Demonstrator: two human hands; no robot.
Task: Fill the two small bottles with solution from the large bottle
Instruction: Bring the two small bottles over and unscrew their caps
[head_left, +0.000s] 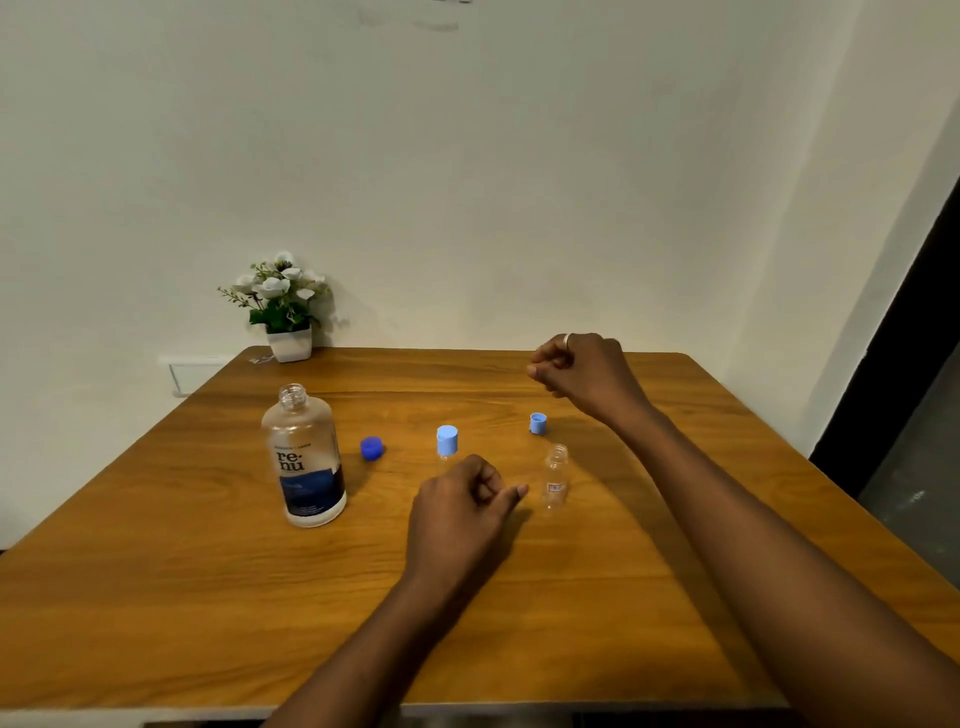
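Note:
The large clear bottle (305, 457) with a dark blue label stands uncapped at the left of the table. Its dark blue cap (372, 448) lies just to its right. One small bottle with a light blue cap (447, 441) stands mid-table, its body hidden behind my left hand (462, 512), whose fingers are loosely curled and hold nothing. The other small clear bottle (556, 477) stands open, just right of that hand. Its light blue cap (538, 423) lies behind it. My right hand (582, 371) hovers above the far right, fingers curled shut, apparently holding nothing.
A wooden table (208, 597) carries everything. A white pot of white flowers (283, 312) stands at the back left edge against the wall. A dark doorway lies to the right of the table.

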